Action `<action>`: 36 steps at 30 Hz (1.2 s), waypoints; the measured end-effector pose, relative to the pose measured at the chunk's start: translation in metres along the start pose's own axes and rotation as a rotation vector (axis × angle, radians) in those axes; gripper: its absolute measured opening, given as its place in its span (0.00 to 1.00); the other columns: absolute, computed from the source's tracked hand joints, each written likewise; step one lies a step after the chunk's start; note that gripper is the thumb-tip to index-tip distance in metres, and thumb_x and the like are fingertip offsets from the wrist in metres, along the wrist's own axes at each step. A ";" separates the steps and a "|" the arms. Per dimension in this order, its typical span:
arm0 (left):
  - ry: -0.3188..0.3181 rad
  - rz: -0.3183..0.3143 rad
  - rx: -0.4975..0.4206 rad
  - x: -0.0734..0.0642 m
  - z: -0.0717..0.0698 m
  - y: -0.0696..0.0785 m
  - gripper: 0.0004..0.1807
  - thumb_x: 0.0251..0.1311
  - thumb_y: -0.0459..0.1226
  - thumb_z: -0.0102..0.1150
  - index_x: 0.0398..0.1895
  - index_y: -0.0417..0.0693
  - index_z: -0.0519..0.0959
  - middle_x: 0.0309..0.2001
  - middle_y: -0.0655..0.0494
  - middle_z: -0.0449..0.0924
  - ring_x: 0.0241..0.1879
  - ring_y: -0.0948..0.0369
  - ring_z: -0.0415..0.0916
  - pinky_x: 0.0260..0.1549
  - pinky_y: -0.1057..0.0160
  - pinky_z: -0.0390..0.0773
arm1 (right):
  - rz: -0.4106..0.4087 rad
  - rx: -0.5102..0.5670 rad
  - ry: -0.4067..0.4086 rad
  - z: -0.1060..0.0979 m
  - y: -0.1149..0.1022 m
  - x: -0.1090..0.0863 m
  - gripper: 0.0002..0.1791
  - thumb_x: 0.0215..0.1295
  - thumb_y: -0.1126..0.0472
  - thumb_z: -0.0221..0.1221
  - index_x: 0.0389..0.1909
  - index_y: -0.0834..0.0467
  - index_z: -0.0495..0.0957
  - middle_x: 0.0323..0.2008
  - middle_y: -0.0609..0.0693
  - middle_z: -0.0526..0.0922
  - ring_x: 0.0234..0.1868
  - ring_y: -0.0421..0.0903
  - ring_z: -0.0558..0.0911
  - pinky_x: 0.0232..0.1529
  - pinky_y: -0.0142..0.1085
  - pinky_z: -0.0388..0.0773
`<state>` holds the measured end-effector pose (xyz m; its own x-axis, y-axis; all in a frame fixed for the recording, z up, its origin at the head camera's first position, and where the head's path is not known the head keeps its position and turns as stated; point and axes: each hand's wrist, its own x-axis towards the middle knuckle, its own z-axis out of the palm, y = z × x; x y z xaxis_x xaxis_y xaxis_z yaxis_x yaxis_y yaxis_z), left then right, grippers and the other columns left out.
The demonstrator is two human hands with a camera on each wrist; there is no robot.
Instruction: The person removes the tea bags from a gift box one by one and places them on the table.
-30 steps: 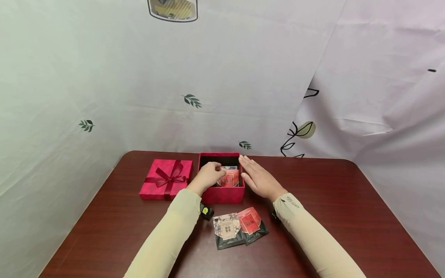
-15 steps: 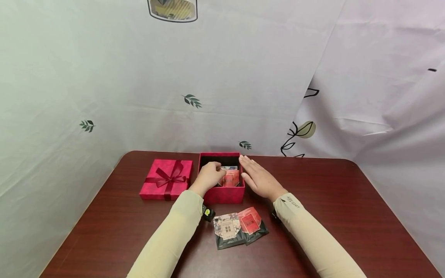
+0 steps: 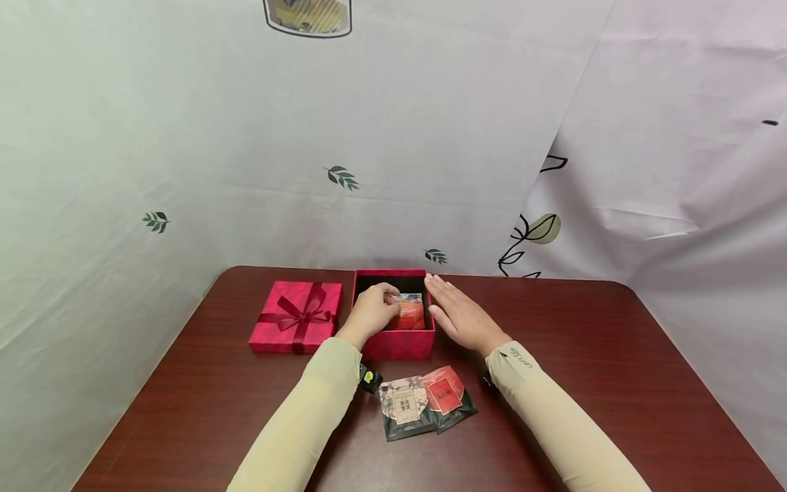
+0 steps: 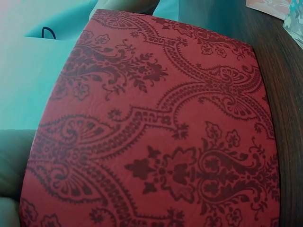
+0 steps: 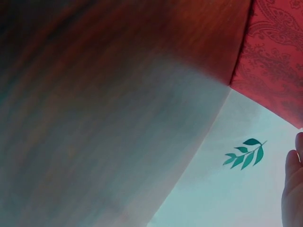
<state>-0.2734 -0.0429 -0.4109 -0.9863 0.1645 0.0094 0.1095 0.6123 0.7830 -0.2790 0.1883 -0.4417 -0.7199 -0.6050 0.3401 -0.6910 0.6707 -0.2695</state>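
An uncovered red gift box with a dark interior stands at the back of the table, its patterned side filling much of the left wrist view. Inside it are flat sachets; a red one is in front, with a pale floral one behind. My left hand reaches over the front wall and pinches the red sachet at its left edge; the fingertips are partly hidden. Straight-fingered, my right hand rests along the box's right wall. In the right wrist view only some fingers show beside the box.
The box's lid, tied with a dark red ribbon bow, lies left of the box. In front, a floral sachet and a red-and-black sachet overlap on the brown table. A white printed curtain hangs behind.
The red sachet in the box has sunk and tilted a little, showing less of its label, and more of the floral sachet shows behind. The right hand keeps its place.
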 end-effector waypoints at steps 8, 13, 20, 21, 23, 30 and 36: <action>-0.104 -0.006 0.046 0.002 -0.001 0.001 0.06 0.64 0.33 0.64 0.42 0.42 0.85 0.39 0.50 0.85 0.41 0.55 0.82 0.45 0.54 0.82 | 0.005 -0.008 0.000 0.000 -0.001 0.000 0.33 0.78 0.55 0.51 0.77 0.64 0.58 0.78 0.57 0.58 0.79 0.52 0.55 0.76 0.50 0.53; -0.125 -0.011 0.054 0.002 -0.002 0.002 0.05 0.64 0.31 0.63 0.40 0.42 0.85 0.36 0.51 0.84 0.38 0.57 0.80 0.42 0.55 0.82 | 0.006 -0.007 -0.004 0.000 0.000 0.000 0.33 0.78 0.55 0.50 0.77 0.64 0.58 0.78 0.57 0.58 0.79 0.52 0.54 0.76 0.51 0.54; -0.125 -0.025 0.059 0.001 -0.001 0.001 0.07 0.63 0.30 0.60 0.43 0.41 0.83 0.36 0.51 0.82 0.34 0.56 0.76 0.37 0.56 0.80 | 0.007 -0.004 -0.007 0.001 0.001 0.000 0.32 0.79 0.54 0.49 0.77 0.64 0.57 0.78 0.57 0.58 0.79 0.53 0.55 0.76 0.49 0.53; -0.113 -0.019 0.057 0.001 0.000 0.001 0.07 0.63 0.30 0.60 0.43 0.41 0.83 0.36 0.50 0.82 0.34 0.56 0.76 0.37 0.57 0.80 | 0.005 -0.003 -0.006 0.001 0.001 0.000 0.32 0.78 0.54 0.50 0.77 0.64 0.58 0.77 0.57 0.58 0.79 0.53 0.55 0.76 0.50 0.53; -0.081 -0.010 0.046 0.000 0.000 0.001 0.08 0.63 0.29 0.59 0.43 0.41 0.83 0.36 0.49 0.82 0.35 0.56 0.77 0.36 0.57 0.80 | 0.003 0.000 -0.002 0.001 0.001 0.000 0.32 0.78 0.55 0.51 0.77 0.65 0.58 0.77 0.57 0.58 0.78 0.54 0.56 0.76 0.51 0.54; 0.039 0.008 0.002 -0.002 0.001 0.001 0.07 0.67 0.32 0.60 0.45 0.45 0.83 0.38 0.50 0.82 0.35 0.56 0.75 0.36 0.57 0.79 | 0.000 0.002 -0.005 0.001 0.001 0.000 0.33 0.78 0.54 0.49 0.77 0.64 0.57 0.78 0.57 0.58 0.79 0.54 0.55 0.75 0.52 0.55; 0.127 0.068 -0.016 -0.004 0.001 0.001 0.05 0.68 0.35 0.62 0.43 0.46 0.83 0.36 0.51 0.83 0.32 0.57 0.75 0.34 0.58 0.78 | -0.002 0.009 -0.009 0.001 0.001 0.000 0.32 0.79 0.53 0.47 0.77 0.64 0.57 0.78 0.57 0.57 0.79 0.52 0.54 0.75 0.52 0.54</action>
<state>-0.2696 -0.0421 -0.4106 -0.9845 0.1053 0.1402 0.1754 0.5906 0.7877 -0.2795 0.1888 -0.4426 -0.7192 -0.6102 0.3323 -0.6928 0.6657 -0.2771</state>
